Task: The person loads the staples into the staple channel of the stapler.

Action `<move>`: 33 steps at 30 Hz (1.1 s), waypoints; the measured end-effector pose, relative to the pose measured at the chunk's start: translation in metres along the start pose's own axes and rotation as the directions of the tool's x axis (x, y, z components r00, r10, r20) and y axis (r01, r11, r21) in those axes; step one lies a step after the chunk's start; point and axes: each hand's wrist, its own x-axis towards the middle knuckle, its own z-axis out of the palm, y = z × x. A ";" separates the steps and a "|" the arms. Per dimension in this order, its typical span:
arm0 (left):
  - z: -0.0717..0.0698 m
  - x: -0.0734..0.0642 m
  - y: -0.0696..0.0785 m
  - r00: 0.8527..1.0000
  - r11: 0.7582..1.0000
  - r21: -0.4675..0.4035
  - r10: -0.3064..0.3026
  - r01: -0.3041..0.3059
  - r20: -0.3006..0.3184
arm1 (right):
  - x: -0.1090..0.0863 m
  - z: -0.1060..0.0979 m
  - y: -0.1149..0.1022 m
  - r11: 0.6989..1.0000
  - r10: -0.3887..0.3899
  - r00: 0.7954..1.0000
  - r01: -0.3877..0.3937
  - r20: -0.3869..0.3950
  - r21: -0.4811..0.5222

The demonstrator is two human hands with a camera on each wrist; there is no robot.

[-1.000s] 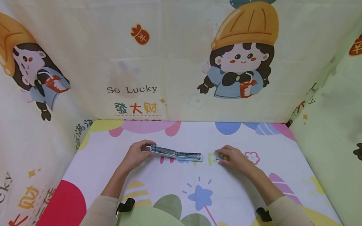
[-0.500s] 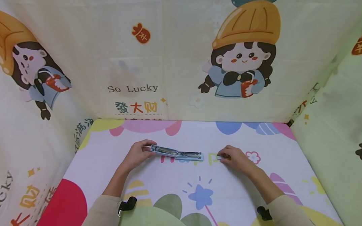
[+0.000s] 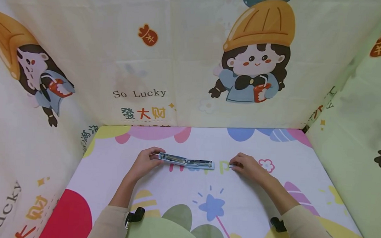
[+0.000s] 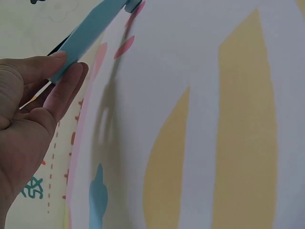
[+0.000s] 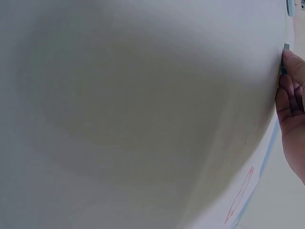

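Note:
A light blue stapler is spread wide at its hinge, with its metal inner parts facing up. Its right part lies on the table, while the left part slants upward into my left hand. Thumb and fingers of that hand pinch the stapler's end; the left wrist view shows the blue cover between them. To the right of the stapler, apart from it, my right hand pinches a small grey strip of staples. Most of the strip is hidden by the fingers in the right wrist view.
A white cloth with colourful printed shapes covers the table. Cream printed curtains stand behind it and along both sides. Black camera mounts sit at both wrists.
Over the last second my right fingers have closed further over the staple strip, so less of it shows. The stapler and my left hand keep almost the same place.

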 end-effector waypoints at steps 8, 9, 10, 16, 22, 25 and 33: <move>0.000 -0.001 0.001 1.000 1.000 -0.007 -0.008 0.008 0.001 | 0.001 0.001 -0.001 1.000 -0.005 1.000 0.005 -0.002 -0.017; 0.000 -0.001 0.001 1.000 1.000 -0.006 -0.010 0.010 0.002 | 0.001 0.002 -0.001 1.000 -0.004 1.000 0.004 -0.003 -0.018; 0.000 0.000 0.000 1.000 1.000 -0.005 -0.012 0.012 0.004 | 0.001 0.002 -0.001 1.000 -0.003 1.000 0.003 -0.004 -0.019; 0.000 -0.001 0.000 1.000 1.000 -0.003 -0.015 0.015 0.011 | 0.004 0.003 -0.004 0.999 -0.033 0.998 0.030 -0.054 -0.040; 0.000 -0.001 0.003 1.000 1.000 -0.014 -0.012 0.012 0.007 | 0.014 -0.002 -0.016 0.993 -0.102 0.992 0.098 -0.073 -0.061; 0.000 -0.002 0.004 1.000 1.000 -0.020 -0.014 0.014 0.010 | 0.021 -0.004 -0.022 0.992 -0.115 0.992 0.113 -0.051 -0.055; -0.001 -0.001 0.006 1.000 1.000 -0.024 -0.013 0.013 0.011 | 0.039 -0.005 -0.040 0.985 -0.172 0.985 0.171 -0.026 -0.029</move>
